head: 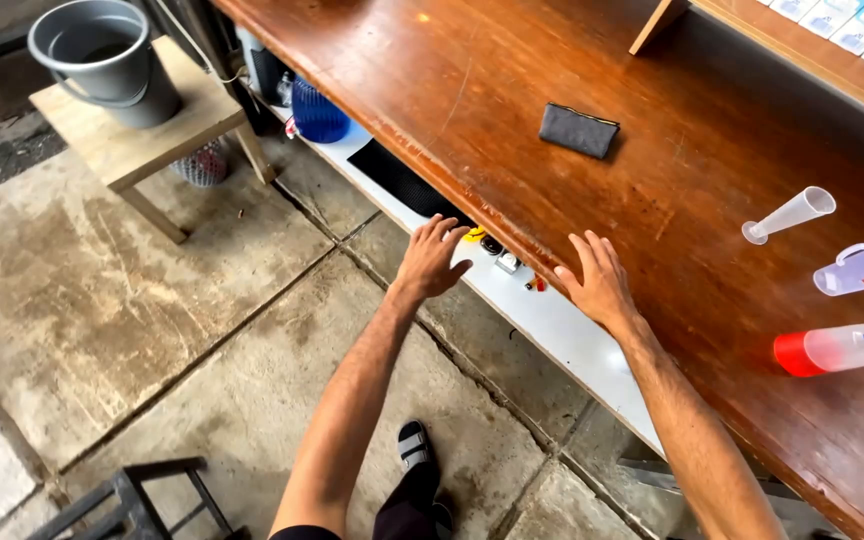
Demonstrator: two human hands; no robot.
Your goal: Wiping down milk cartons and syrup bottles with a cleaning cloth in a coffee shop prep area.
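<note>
Both hands empty, fingers spread wide: left hand (430,260) reaches w/ nothing touched toward the white lower shelf (562,325), right hand (600,283) hovers at the brown wooden countertop (512,110) front edge, dark grey rectangular pad (578,130) mid-counter, untouched.

I see my 2 bare arms stretched forward, left hand (430,262) and right hand (599,282) both empty, palms down, fingers spread.

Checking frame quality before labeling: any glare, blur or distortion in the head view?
Head view: soft daylight, mild sheen on the wooden counter; both hands, left hand and right hand, sharp and open; wide-angle tilt skews the counter edge; squeeze bottle cropped at right.
</note>
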